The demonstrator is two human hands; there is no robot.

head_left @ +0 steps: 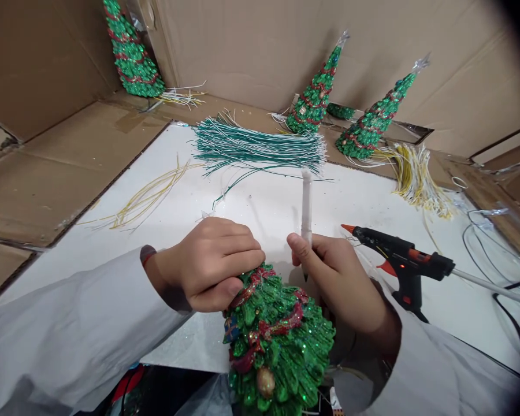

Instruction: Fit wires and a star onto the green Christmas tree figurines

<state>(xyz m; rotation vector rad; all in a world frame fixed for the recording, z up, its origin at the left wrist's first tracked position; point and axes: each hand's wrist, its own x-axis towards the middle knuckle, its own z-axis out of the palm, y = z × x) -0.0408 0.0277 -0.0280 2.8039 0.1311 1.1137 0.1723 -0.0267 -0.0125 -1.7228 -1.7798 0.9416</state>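
My left hand point(223, 260) is closed round the narrow upper part of a glittery green Christmas tree figurine point(281, 341) and hides its top. The tree tilts, its wide base towards me, with red garlands, a gold ball and a blue present on it. My right hand point(333, 271) grips a white pen-like stick point(307, 202) between thumb and fingers. The stick is upright, its dark pointed end down, beside the tree. Right of that hand lies a black glue gun point(403, 254) with an orange nozzle and a lit red light.
A bundle of green and white wires point(260, 144) lies across the white board point(164, 179). Loose yellow wires point(151, 190) are at left, a yellow bundle point(416, 179) at right. Several trees stand behind, including one tree point(132, 52) at far left. Cardboard walls point(242, 46) enclose the back. Cables point(481, 242) run at right.
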